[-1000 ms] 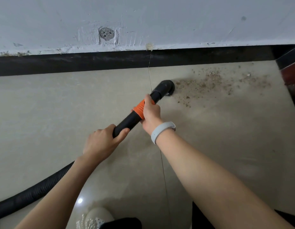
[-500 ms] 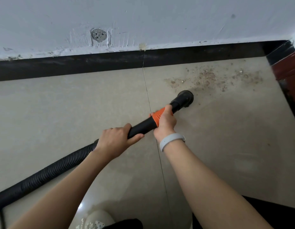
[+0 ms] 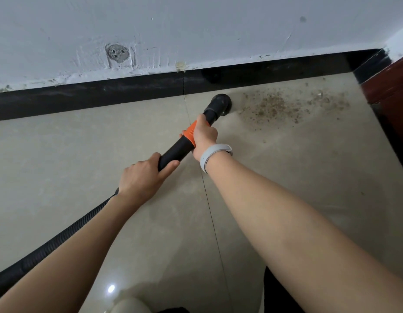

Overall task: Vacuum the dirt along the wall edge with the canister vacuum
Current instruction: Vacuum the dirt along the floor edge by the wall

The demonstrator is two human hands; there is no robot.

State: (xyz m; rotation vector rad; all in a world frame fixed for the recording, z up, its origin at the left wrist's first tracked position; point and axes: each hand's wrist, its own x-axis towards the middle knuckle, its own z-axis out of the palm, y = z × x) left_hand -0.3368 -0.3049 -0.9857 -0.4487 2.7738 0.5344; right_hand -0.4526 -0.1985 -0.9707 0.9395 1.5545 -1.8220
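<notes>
Head view: left hand (image 3: 142, 175) and right hand (image 3: 203, 136) both gripping unlabelled vacuum wand (image 3: 174, 151).

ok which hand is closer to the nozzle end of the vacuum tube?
Right. The right hand grips the orange collar just behind the nozzle; the left hand grips the tube farther back, near the ribbed hose.

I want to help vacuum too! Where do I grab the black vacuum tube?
Hold the vacuum tube from above with two hands: the right hand on its orange collar near the nozzle, the left hand lower, by the ribbed hose. It slants down, so that probably steers best.
</notes>
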